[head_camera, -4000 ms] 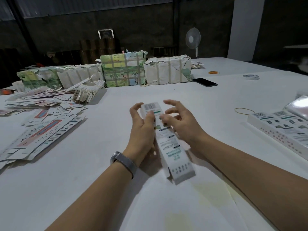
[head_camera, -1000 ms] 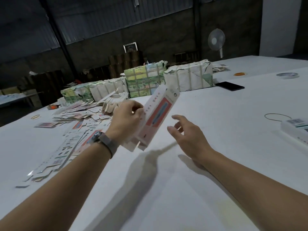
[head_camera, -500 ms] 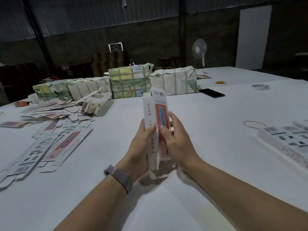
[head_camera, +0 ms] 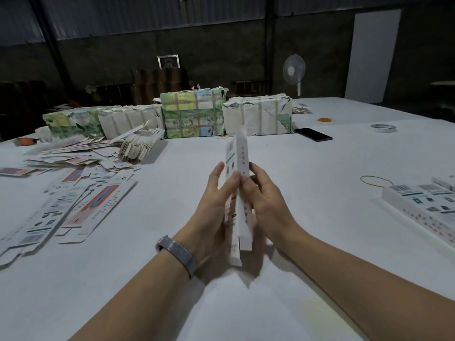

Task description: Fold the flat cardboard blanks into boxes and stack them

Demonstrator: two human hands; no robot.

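White worktop (head_camera: 307,168) stretches toward a dim wall, with wrapped bundles (head_camera: 192,114) at the back. Held above it at centre is a half-formed box (head_camera: 238,193), its long axis running away from the person and tilted up at the far end. The left hand (head_camera: 211,207) and right hand (head_camera: 266,205) press it from either side, fingers curled round its edges, both equally near. Flat blanks (head_camera: 73,205) lie well left; finished boxes (head_camera: 423,207) sit at the right, cut off by the frame. The box's near end flaps are hard to make out.
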